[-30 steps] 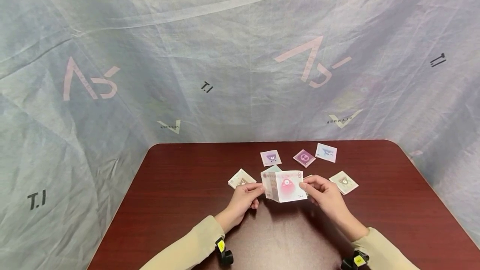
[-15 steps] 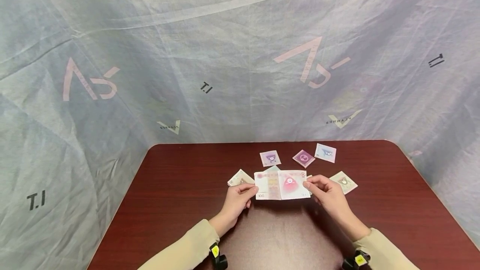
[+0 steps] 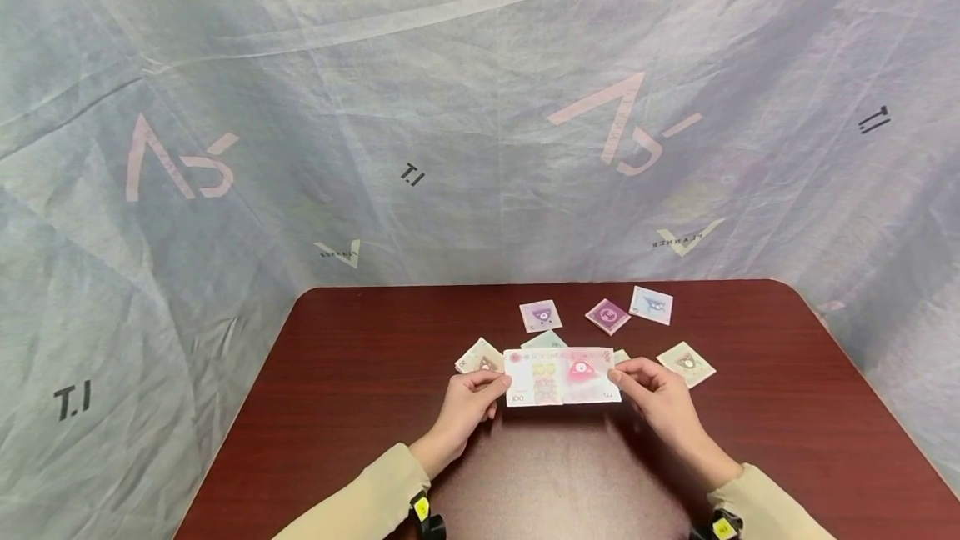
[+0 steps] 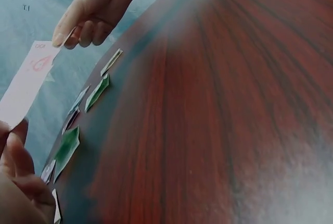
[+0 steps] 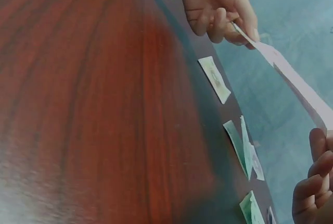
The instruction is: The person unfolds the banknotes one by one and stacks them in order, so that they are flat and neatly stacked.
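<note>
A pink toy banknote (image 3: 558,377) printed with 100 and a one-eyed triangle figure is stretched out nearly flat above the table. My left hand (image 3: 465,407) pinches its left end between thumb and fingers. At the opposite end, my right hand (image 3: 663,402) pinches the edge the same way. A faint crease runs down the middle of the note. In the left wrist view the banknote (image 4: 26,83) spans between both hands. The right wrist view shows it nearly edge-on, a thin pale strip (image 5: 296,81).
Behind the held note lie folded notes: brown (image 3: 480,352), green (image 3: 545,339), purple (image 3: 541,317), maroon (image 3: 608,317), blue (image 3: 652,306) and olive-brown (image 3: 687,364). Another is mostly hidden behind the pink one. A grey printed cloth (image 3: 480,148) hangs beyond the dark red table (image 3: 360,407).
The pink banknote was bent at its middle crease and has been spread nearly flat. My left hand has moved left with its end; the right hand has shifted slightly right.
</note>
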